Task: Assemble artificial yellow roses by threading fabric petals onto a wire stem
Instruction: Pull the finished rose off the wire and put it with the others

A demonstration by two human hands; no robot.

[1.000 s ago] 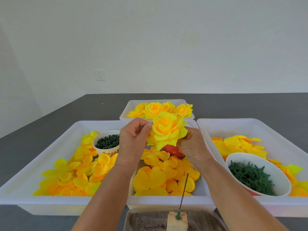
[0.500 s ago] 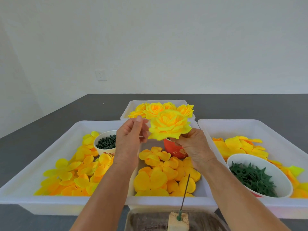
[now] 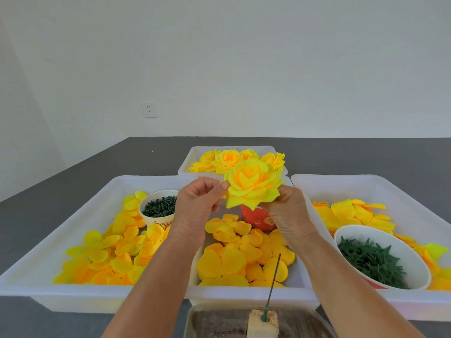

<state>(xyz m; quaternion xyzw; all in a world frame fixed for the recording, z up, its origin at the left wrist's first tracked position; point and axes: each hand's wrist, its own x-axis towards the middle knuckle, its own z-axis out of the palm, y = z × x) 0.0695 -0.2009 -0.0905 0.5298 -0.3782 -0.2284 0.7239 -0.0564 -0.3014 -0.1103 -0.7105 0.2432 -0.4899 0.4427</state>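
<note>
An assembled yellow rose (image 3: 252, 184) is held up over the middle tray, tilted toward me. My left hand (image 3: 195, 206) pinches its left outer petal between thumb and fingers. My right hand (image 3: 288, 213) grips the rose from underneath on the right; its fingertips are hidden by the petals. A thin wire stem (image 3: 273, 279) stands upright in a foam block (image 3: 262, 325) at the near edge, bare of petals. Loose yellow petals (image 3: 241, 254) lie in the middle tray (image 3: 249, 292) below my hands.
Left tray (image 3: 73, 215) holds petals and a cup of dark green pieces (image 3: 159, 206). Right tray (image 3: 366, 184) holds petals and a bowl of green calyxes (image 3: 371, 262). A back tray (image 3: 190, 162) holds finished roses (image 3: 227, 158). A red cup (image 3: 257, 218) stands under the rose.
Both hands have lifted the rose slightly higher and farther from me, and its face has turned more toward me. The red cup beneath now shows more.
</note>
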